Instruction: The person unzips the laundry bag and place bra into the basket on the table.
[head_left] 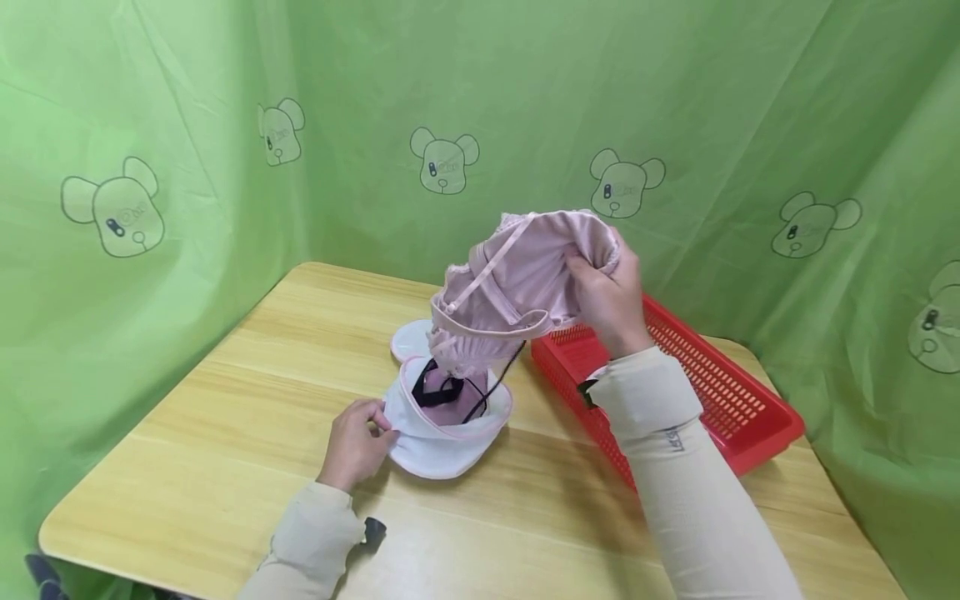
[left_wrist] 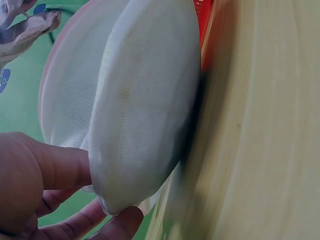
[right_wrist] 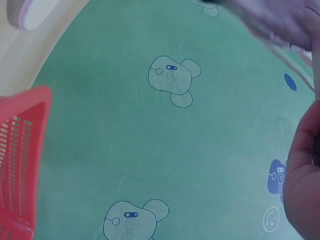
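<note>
My right hand (head_left: 611, 292) grips a dusty-pink strappy garment (head_left: 540, 267) by one edge, thumb over the fabric, and holds it above the table. Its lower end hangs at the mouth of a white mesh laundry bag (head_left: 442, 450) with pink trim. Inside the bag lie black straps (head_left: 438, 390), and a thin dark cord runs up toward the garment. My left hand (head_left: 356, 442) pinches the bag's left side. Close up in the left wrist view, thumb and fingers hold the mesh wall (left_wrist: 145, 100). The right wrist view catches only part of the pink garment (right_wrist: 280, 20).
A red perforated plastic basket (head_left: 720, 392) stands on the right of the wooden table (head_left: 210, 433), partly behind my right forearm. A round white flap (head_left: 408, 340) lies behind the bag. Green curtain (head_left: 360, 83) with bear-head prints surrounds the table.
</note>
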